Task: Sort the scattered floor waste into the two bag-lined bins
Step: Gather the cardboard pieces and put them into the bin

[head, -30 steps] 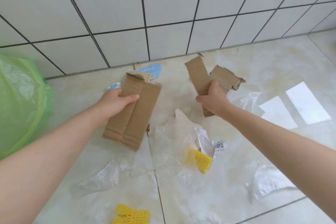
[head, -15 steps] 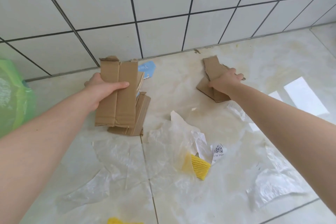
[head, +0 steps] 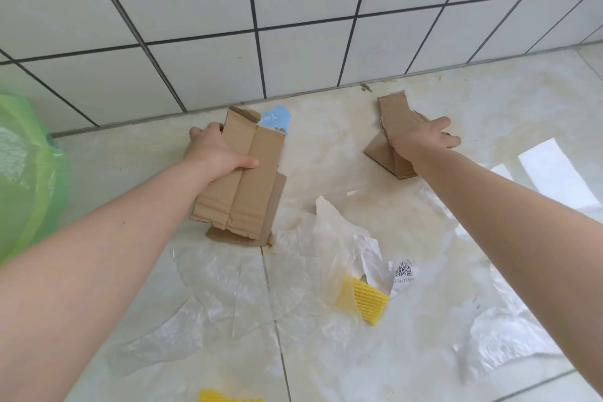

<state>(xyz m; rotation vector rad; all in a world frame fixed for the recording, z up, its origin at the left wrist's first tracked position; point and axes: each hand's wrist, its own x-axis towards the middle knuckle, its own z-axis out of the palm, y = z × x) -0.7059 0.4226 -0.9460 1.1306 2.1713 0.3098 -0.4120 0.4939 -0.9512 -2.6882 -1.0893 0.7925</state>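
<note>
The left hand point(head: 215, 150) grips a folded cardboard piece point(head: 241, 179), long axis running near to far by the wall. At far right, the right hand point(head: 421, 137) presses, fingers spread, on another cardboard scrap point(head: 391, 127).

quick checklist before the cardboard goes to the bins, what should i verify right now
1. Left hand grip on the folded cardboard stack: ok, thumb across the front.
2. Right hand grip on the smaller cardboard pieces: cannot tell, palm lies on them near the floor.
3. Loose piece under the left stack: cannot tell whether it is gripped too.
4. Blue printed card behind the stack: not ok, not in hand.
5. Green bag-lined bin in view: ok, at far left.
6. Second bin: cannot tell, out of view.
</note>
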